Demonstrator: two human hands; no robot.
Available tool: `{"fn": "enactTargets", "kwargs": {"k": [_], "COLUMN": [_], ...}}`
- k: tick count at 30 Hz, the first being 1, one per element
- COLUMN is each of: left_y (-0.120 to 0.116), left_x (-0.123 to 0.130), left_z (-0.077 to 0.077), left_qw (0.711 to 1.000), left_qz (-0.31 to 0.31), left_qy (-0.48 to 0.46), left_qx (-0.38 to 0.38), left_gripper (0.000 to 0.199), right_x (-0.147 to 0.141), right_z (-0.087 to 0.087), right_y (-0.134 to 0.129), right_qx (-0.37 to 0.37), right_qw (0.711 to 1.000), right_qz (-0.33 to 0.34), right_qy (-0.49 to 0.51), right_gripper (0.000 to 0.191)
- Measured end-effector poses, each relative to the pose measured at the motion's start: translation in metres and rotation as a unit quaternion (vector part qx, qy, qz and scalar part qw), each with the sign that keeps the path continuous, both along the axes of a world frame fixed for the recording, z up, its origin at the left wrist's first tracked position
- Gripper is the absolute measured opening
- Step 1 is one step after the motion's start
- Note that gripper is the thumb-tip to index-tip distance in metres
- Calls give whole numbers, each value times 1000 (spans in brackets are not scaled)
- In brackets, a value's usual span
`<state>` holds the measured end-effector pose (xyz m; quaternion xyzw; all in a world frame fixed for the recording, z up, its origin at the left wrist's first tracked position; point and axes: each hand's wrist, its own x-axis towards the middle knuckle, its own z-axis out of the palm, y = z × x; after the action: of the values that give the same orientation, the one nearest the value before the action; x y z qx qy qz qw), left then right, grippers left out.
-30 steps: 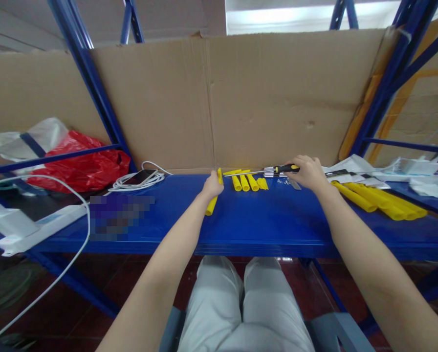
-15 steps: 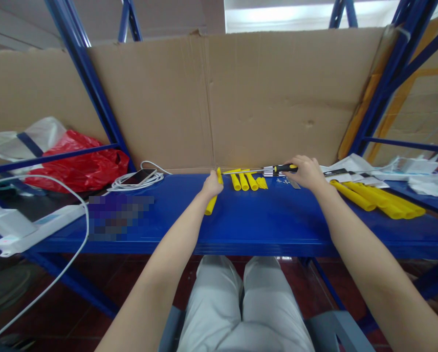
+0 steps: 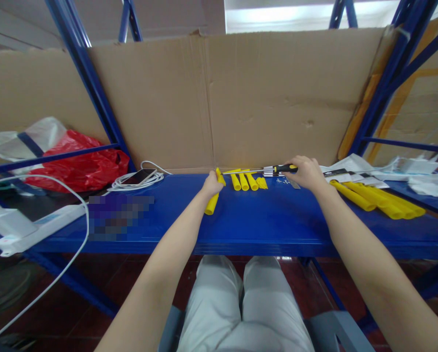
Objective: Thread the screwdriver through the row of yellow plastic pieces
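My left hand [image 3: 212, 184] is closed around a yellow plastic tube [image 3: 212, 204], which slants upright near the back of the blue bench. In my right hand [image 3: 305, 172] is a screwdriver [image 3: 285, 168] with a black and yellow handle. Its long shaft points left, and the tip reaches the upper part of the held tube; whether it sits in something there is too small to tell. Below the shaft lie several yellow tubes [image 3: 244, 183] side by side and a few small yellow pieces [image 3: 262, 183]. Tiny parts [image 3: 283, 181] are scattered under my right hand.
More yellow tubes [image 3: 382, 199] lie at the right beside flat packets [image 3: 345, 177]. At the left are a coiled white cable [image 3: 142, 182], a red plastic bag [image 3: 81, 161] and a white power strip [image 3: 43, 227]. A cardboard sheet [image 3: 270, 98] stands behind the blue bench [image 3: 270, 220].
The yellow tube in my left hand has turned slightly, so more of its upper end shows to the right of my fingers. The screwdriver and my right hand stay nearly in place.
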<state>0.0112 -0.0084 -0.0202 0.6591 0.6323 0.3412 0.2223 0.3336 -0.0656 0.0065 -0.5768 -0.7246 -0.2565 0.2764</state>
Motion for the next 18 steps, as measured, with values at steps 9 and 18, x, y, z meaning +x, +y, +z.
{"fn": "enactTargets", "kwargs": {"k": [9, 18], "left_y": [6, 4], "left_x": [-2, -2], "left_z": [-3, -3], "left_qw": [1000, 1000], "left_qz": [5, -1], "left_qy": [-13, -26], "left_qx": [8, 9], "left_gripper": [40, 39], "right_x": [1, -1], "right_z": [1, 0], "right_y": [0, 1], "right_qx": [-3, 13], "right_qw": [1000, 1000], "right_qz": [4, 2], "right_qy": [-3, -7], "right_gripper": [32, 30]}}
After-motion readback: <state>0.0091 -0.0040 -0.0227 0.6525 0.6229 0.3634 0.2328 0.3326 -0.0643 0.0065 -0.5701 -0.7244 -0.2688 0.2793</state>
